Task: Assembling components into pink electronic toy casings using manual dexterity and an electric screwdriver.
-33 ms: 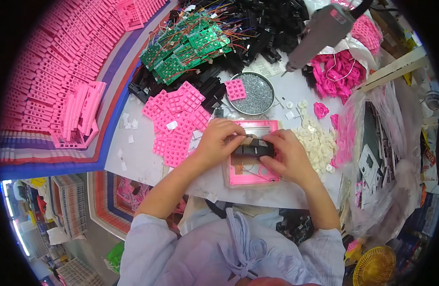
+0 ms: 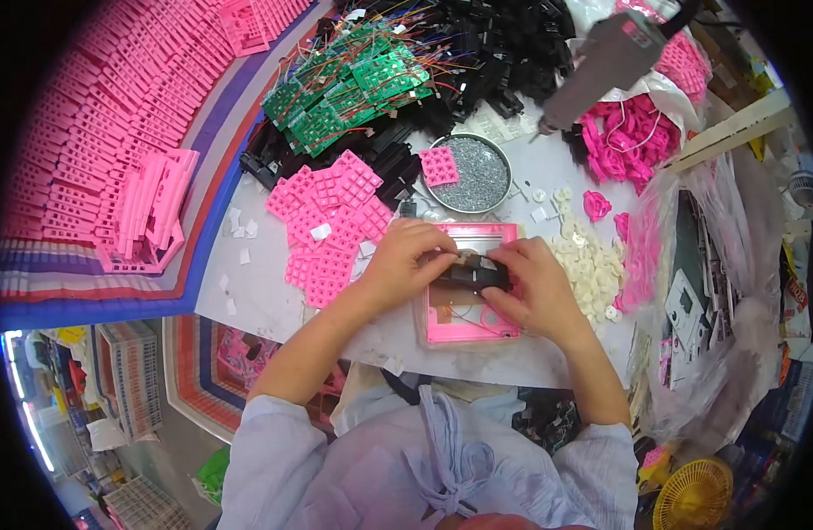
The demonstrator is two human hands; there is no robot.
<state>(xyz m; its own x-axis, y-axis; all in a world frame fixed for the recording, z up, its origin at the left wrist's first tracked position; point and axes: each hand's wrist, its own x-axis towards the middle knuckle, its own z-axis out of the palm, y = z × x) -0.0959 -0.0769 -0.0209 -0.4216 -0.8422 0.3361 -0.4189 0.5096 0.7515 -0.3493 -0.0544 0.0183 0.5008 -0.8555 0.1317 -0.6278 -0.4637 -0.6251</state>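
Observation:
A black plastic part (image 2: 464, 276) lies across the middle of a pink plastic casing (image 2: 471, 333) on the table in front of me. My left hand (image 2: 410, 258) is closed at the left end of the black part, thumb and forefinger pinched at its upper edge. Around the right end my right hand (image 2: 536, 284) grips it, with the thumb below and fingers above. Thin wires (image 2: 462, 310) show inside the casing below the black part. What lies under my fingertips is hidden.
Beyond the casing stands a round tin of small screws (image 2: 477, 177), a pink keypad (image 2: 438, 166) on its rim. Pink keypads (image 2: 329, 238) lie left, white round pieces (image 2: 588, 265) right. Green circuit boards (image 2: 353, 88) are heaped behind. An electric screwdriver (image 2: 605, 66) hangs at upper right.

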